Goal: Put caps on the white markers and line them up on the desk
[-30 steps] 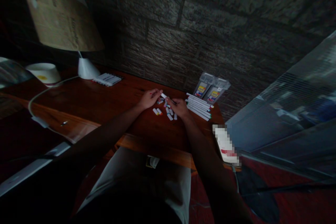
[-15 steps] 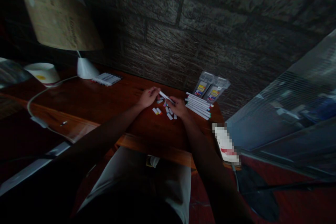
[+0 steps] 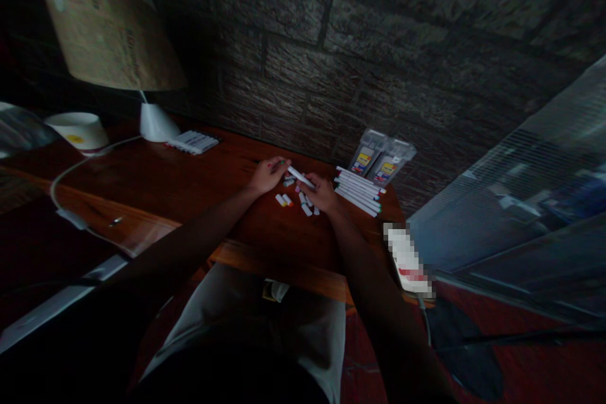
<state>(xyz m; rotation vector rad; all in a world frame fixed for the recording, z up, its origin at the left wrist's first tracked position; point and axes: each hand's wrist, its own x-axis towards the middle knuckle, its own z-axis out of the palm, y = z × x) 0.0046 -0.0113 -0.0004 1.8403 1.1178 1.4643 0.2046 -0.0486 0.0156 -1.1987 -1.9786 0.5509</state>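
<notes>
A white marker (image 3: 300, 175) slants between my hands above the wooden table (image 3: 203, 196). My left hand (image 3: 267, 175) has its fingers closed on the marker's upper left end, where a small green spot shows at the fingertips. Around the lower right end my right hand (image 3: 320, 192) is wrapped. Below the hands lie several loose marker caps (image 3: 307, 209), partly covered by the right hand, and two caps with yellow and orange ends (image 3: 285, 201) sit a little to the left. Just right of my right hand, several white markers (image 3: 358, 192) lie side by side.
Two clear plastic cases (image 3: 375, 161) stand against the stone wall (image 3: 303, 63). To the left are a flat row of markers (image 3: 194, 142), a lamp (image 3: 156, 123), a paper cup (image 3: 79, 132) and a white cable (image 3: 52, 183). A blurred-out white device (image 3: 408, 259) lies at the right edge.
Both hands stay nearly in place with the marker between them. The marker's white barrel shows slightly more plainly now, and the right fingers have shifted a little.
</notes>
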